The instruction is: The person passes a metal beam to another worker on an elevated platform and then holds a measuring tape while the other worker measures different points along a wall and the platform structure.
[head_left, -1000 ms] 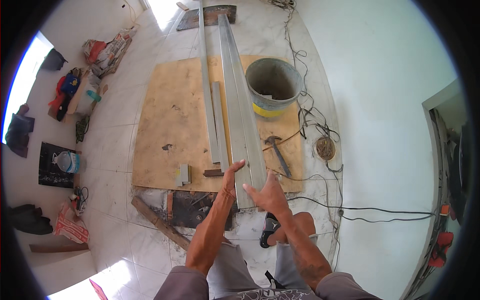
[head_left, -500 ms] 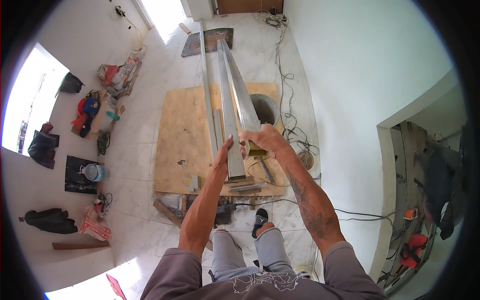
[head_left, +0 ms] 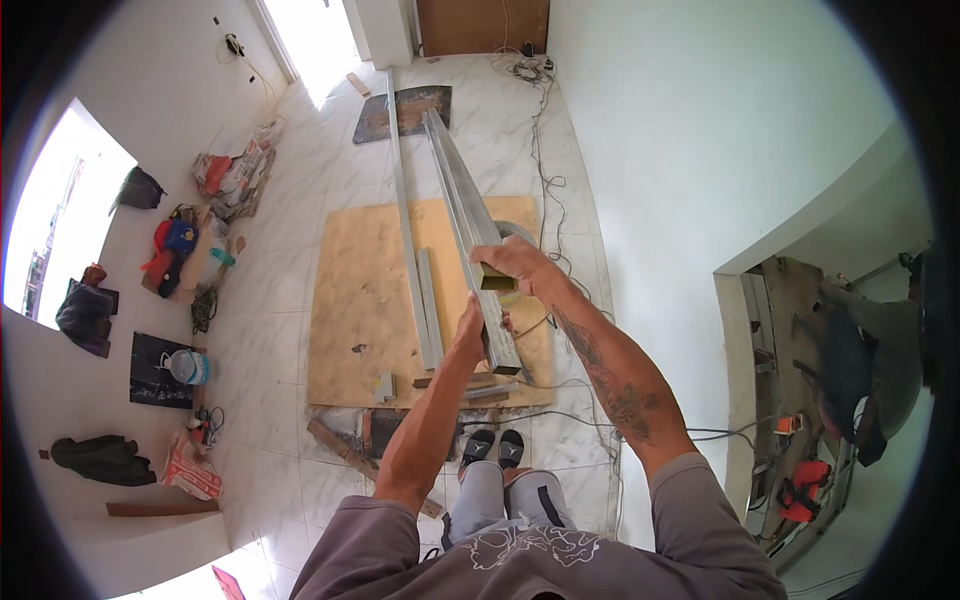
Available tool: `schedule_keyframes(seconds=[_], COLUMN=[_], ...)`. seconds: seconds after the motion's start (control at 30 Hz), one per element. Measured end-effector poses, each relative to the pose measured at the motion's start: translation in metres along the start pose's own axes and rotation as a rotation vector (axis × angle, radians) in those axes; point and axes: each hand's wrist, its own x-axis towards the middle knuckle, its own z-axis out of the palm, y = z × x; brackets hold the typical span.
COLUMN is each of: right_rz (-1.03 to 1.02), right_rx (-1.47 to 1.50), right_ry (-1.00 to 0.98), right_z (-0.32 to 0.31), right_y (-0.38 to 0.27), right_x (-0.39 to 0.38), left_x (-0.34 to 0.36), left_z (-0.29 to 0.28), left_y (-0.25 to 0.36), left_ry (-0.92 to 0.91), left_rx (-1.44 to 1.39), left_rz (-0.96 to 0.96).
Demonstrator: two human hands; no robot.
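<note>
Two long rectangular metal tubes run away from me, side by side and close together. My left hand point(head_left: 470, 328) is closed around the left metal tube point(head_left: 498, 345) near its near end, which points toward me. Higher up, my right hand point(head_left: 513, 260) grips the right metal tube point(head_left: 462, 180) just behind its open, hollow end. That end lies above the left tube. Their far ends reach over a dark, worn board point(head_left: 375, 122) on the floor. A plywood sheet point(head_left: 345, 260) lies under the tubes, and a grey round container point(head_left: 522, 236) is partly hidden behind my right hand.
Another long metal tube point(head_left: 403, 215) and a shorter metal piece point(head_left: 428, 300) lie on the plywood, with short offcuts point(head_left: 485, 388) at its near edge. Cables point(head_left: 545, 180) trail along the right wall. Bags point(head_left: 235, 175), a bucket point(head_left: 188, 367) and a red-white sack point(head_left: 190, 465) line the left.
The left tube has turned and shifted right, and the two tubes have come together. My right hand has moved slightly up and left. My feet now stand side by side.
</note>
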Motion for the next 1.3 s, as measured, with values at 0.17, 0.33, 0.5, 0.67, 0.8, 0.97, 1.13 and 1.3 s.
schedule_keyframes(seconds=[0.17, 0.33, 0.5, 0.67, 0.8, 0.97, 1.13, 1.3], right_rz=[-0.041, -0.005, -0.103, 0.075, 0.105, 0.024, -0.039, -0.103], right_rx=[-0.311, -0.448, -0.623, -0.948, -0.948, -1.264, -1.227, -1.07], right_ry=[0.032, 0.075, 0.074, 0.085, 0.073, 0.112, 0.299, 0.61], right_z=[0.01, 0.033, 0.042, 0.049, 0.062, 0.073, 0.103, 0.094], right_y=[0.028, 0.021, 0.002, -0.023, -0.033, -0.022, 0.007, 0.044], right_x=[-0.004, -0.011, -0.036, -0.046, -0.043, -0.031, -0.048, -0.038], left_x=[-0.012, -0.001, -0.016, -0.034, -0.036, -0.028, -0.023, -0.026], left_z=[0.007, -0.002, 0.005, 0.02, 0.013, 0.014, 0.002, 0.003], left_y=[0.011, 0.027, 0.033, 0.043, 0.053, 0.051, 0.043, 0.035], left_ry=[-0.212, -0.303, -0.341, -0.469, -0.514, -0.493, -0.545, -0.465], left_rx=[-0.029, -0.109, -0.077, -0.321, -0.4, -0.372, -0.406, -0.304], left_rz=[0.065, 0.102, 0.217, 0.097, 0.15, 0.092, 0.086, 0.153])
